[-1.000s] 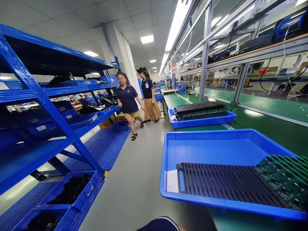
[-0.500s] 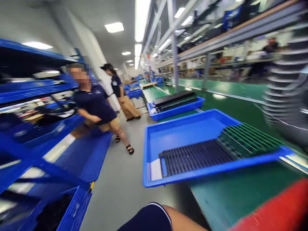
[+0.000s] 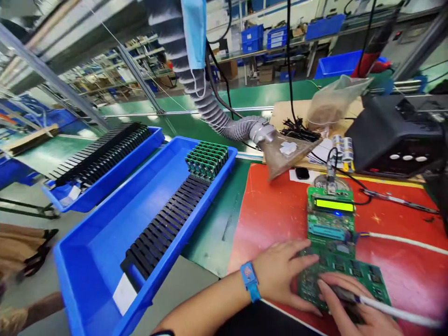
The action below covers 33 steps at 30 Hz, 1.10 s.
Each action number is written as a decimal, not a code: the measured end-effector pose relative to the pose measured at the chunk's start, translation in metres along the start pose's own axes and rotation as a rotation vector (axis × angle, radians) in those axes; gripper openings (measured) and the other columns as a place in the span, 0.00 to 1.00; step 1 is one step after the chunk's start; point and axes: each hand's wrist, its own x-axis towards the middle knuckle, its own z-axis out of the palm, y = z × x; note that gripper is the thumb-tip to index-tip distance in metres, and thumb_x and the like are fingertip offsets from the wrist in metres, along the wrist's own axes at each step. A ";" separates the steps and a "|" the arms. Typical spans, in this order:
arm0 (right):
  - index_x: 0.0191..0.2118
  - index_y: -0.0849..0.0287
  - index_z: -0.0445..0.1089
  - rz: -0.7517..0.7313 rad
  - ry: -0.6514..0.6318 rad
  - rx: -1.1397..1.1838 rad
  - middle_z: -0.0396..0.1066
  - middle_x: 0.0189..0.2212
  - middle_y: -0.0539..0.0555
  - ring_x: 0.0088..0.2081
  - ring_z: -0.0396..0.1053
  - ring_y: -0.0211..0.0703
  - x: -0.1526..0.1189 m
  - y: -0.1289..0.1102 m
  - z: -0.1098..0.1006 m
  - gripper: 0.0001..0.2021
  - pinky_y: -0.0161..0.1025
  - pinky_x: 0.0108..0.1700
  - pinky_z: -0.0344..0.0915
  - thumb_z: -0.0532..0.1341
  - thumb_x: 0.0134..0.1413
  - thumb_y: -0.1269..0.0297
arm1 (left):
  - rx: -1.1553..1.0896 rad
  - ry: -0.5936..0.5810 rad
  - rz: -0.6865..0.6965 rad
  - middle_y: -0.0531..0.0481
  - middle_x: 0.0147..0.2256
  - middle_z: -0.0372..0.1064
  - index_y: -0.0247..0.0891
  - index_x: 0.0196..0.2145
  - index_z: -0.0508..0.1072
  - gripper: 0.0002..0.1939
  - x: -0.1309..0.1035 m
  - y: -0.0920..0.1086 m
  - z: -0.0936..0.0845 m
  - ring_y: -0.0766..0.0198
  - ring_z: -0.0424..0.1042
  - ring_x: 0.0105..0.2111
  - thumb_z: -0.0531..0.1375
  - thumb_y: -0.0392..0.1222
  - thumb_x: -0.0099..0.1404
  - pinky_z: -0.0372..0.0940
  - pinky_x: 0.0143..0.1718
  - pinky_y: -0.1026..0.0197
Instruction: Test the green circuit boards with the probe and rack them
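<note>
circuit board (image 3: 347, 269) | green | flat | row of dark square components (image 3: 356, 267)

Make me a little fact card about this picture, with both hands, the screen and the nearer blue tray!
Left grip: fingers spread on a green circuit board
Right grip: holds a pen-like tool; tip hard to see
Strap: blue, on the left wrist
Screen: lit yellow-green
Mat: red
Nearer tray: blue, holding a black slotted rack and green boards
</note>
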 end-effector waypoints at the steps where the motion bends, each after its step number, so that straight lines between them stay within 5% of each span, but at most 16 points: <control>1: 0.36 0.53 0.74 0.000 -0.025 -0.013 0.76 0.32 0.50 0.32 0.77 0.40 0.005 -0.007 -0.003 0.12 0.32 0.35 0.75 0.59 0.64 0.52 | -0.022 0.007 0.006 0.31 0.62 0.60 0.33 0.62 0.61 0.48 0.000 0.001 0.000 0.45 0.66 0.59 0.64 0.68 0.55 0.67 0.58 0.44; 7: 0.33 0.55 0.75 0.202 -0.084 0.011 0.76 0.35 0.54 0.36 0.77 0.45 0.008 -0.024 -0.010 0.12 0.38 0.39 0.76 0.61 0.63 0.54 | -0.072 -0.067 -0.043 0.30 0.64 0.56 0.34 0.63 0.60 0.42 0.004 0.010 -0.017 0.43 0.60 0.63 0.64 0.61 0.59 0.61 0.61 0.41; 10: 0.37 0.55 0.76 0.401 -0.081 0.200 0.74 0.37 0.54 0.28 0.75 0.39 0.005 -0.029 -0.018 0.08 0.34 0.29 0.75 0.63 0.61 0.58 | -0.109 -0.029 -0.046 0.33 0.62 0.59 0.37 0.63 0.59 0.42 0.009 0.012 -0.019 0.45 0.61 0.62 0.66 0.61 0.57 0.61 0.61 0.41; 15: 0.39 0.54 0.76 0.598 0.192 0.529 0.74 0.37 0.53 0.26 0.73 0.38 0.011 -0.023 -0.053 0.05 0.35 0.27 0.74 0.67 0.57 0.63 | -0.218 0.013 -0.032 0.35 0.60 0.59 0.41 0.65 0.55 0.47 0.007 0.013 -0.036 0.45 0.62 0.61 0.68 0.60 0.55 0.62 0.61 0.41; 18: 0.38 0.55 0.77 0.568 0.316 0.659 0.74 0.30 0.53 0.22 0.70 0.38 0.012 -0.001 -0.074 0.04 0.36 0.23 0.71 0.67 0.57 0.62 | -0.237 0.022 -0.111 0.37 0.61 0.58 0.43 0.65 0.56 0.45 -0.013 0.000 -0.066 0.43 0.62 0.61 0.68 0.58 0.56 0.63 0.61 0.40; 24: 0.43 0.55 0.74 0.619 0.230 0.495 0.75 0.33 0.52 0.24 0.72 0.39 -0.010 0.037 -0.077 0.09 0.36 0.26 0.74 0.67 0.58 0.61 | -0.021 0.160 -0.383 0.38 0.62 0.57 0.42 0.65 0.57 0.42 -0.068 -0.052 -0.116 0.41 0.59 0.63 0.69 0.48 0.58 0.57 0.64 0.35; 26: 0.43 0.55 0.73 0.607 0.208 0.431 0.75 0.32 0.51 0.23 0.72 0.38 -0.016 0.039 -0.072 0.08 0.35 0.25 0.74 0.66 0.59 0.60 | 0.108 0.103 -0.450 0.38 0.65 0.53 0.43 0.65 0.57 0.41 -0.074 -0.060 -0.118 0.36 0.50 0.67 0.69 0.50 0.59 0.51 0.65 0.30; 30: 0.43 0.54 0.72 0.568 0.182 0.346 0.75 0.33 0.51 0.23 0.72 0.37 -0.019 0.035 -0.066 0.08 0.34 0.26 0.75 0.65 0.60 0.59 | 0.270 0.075 -0.389 0.43 0.72 0.28 0.45 0.66 0.56 0.41 -0.058 -0.047 -0.106 0.27 0.22 0.69 0.68 0.53 0.61 0.31 0.63 0.19; 33: 0.42 0.54 0.71 0.544 0.170 0.336 0.75 0.34 0.52 0.23 0.72 0.36 -0.017 0.032 -0.065 0.08 0.34 0.27 0.76 0.65 0.60 0.59 | 0.219 0.090 -0.199 0.42 0.70 0.42 0.46 0.64 0.59 0.36 -0.033 -0.022 -0.086 0.33 0.32 0.70 0.67 0.50 0.63 0.37 0.65 0.23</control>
